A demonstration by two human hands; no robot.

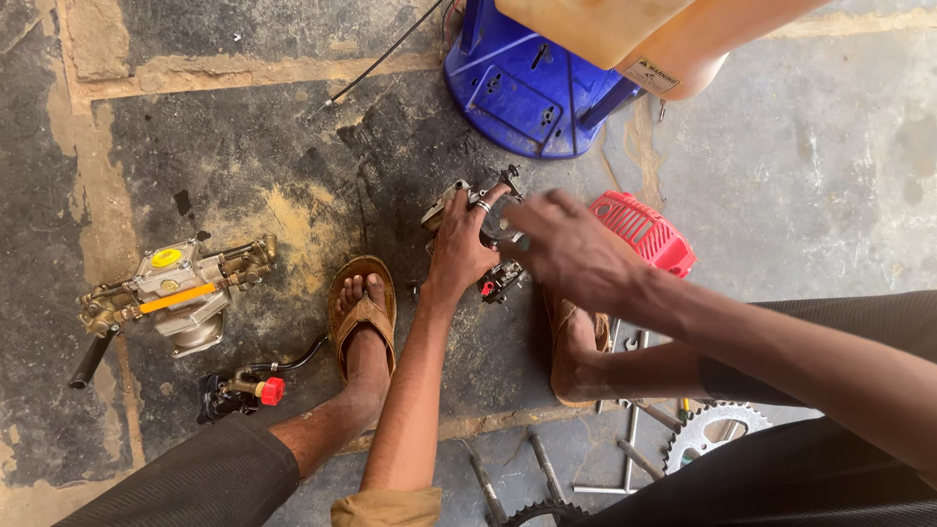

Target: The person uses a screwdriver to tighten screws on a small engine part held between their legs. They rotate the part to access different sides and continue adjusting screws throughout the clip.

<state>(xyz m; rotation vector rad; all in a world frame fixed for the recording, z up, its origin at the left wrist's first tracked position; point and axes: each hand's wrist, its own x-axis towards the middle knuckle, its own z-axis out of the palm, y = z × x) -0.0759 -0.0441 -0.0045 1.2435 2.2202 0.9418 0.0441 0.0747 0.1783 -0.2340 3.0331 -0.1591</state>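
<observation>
A small greasy engine block (488, 229) sits on the dark stone floor between my two sandalled feet. My left hand (459, 249), with a ring on one finger, grips its near left side. My right hand (566, 249) reaches across its right side with the fingers curled over the top; whether it grips the block I cannot tell. A red plastic engine cover (646, 232) lies just right of the block, partly hidden behind my right hand.
A brass and grey pump unit (176, 293) lies at the left. Near it is a small black part with a red cap (244, 390). A blue plastic stool (532, 88) stands ahead, an orange tank (625, 34) above it. A sprocket (712, 429) and metal rods (547, 468) lie near my right knee.
</observation>
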